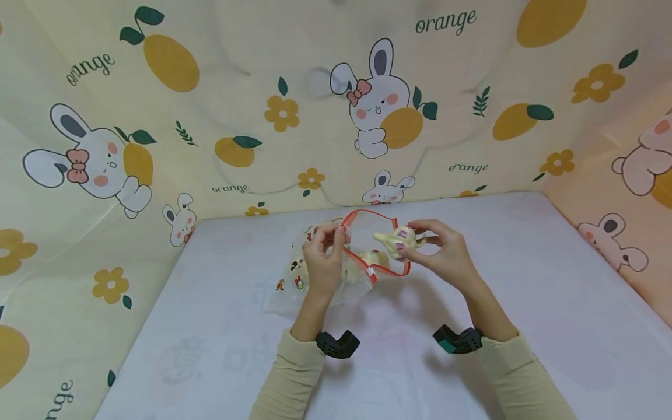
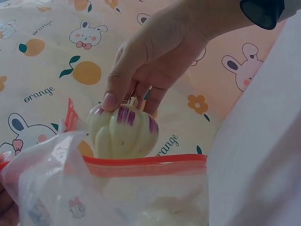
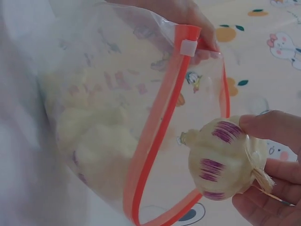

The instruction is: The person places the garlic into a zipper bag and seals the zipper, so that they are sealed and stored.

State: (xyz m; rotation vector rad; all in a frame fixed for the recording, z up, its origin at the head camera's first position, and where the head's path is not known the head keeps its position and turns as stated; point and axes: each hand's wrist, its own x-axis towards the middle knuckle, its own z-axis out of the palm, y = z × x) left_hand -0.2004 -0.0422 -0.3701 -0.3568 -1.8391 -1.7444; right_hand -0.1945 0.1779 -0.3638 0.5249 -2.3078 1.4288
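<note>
My right hand (image 1: 443,251) pinches a cream-coloured garlic bulb (image 1: 403,240) with purple streaks between thumb and fingers. The bulb is right at the mouth of a clear zip bag, its stem pointing toward the bag in the right wrist view. Little cartoon figures are printed on the zip bag (image 3: 155,61), and its red zip rim (image 3: 157,136) stands apart as an open loop. My left hand (image 1: 324,256) grips the rim on the left side. Inside the bag lie more pale garlic bulbs (image 3: 96,141), partly blurred by the plastic.
A white table (image 1: 220,326) lies under the bag and both forearms. Cream cloth printed with rabbits and oranges (image 1: 294,52) hangs behind the table and along both sides. Each wrist wears a dark camera mount, such as the left wrist mount (image 1: 338,344).
</note>
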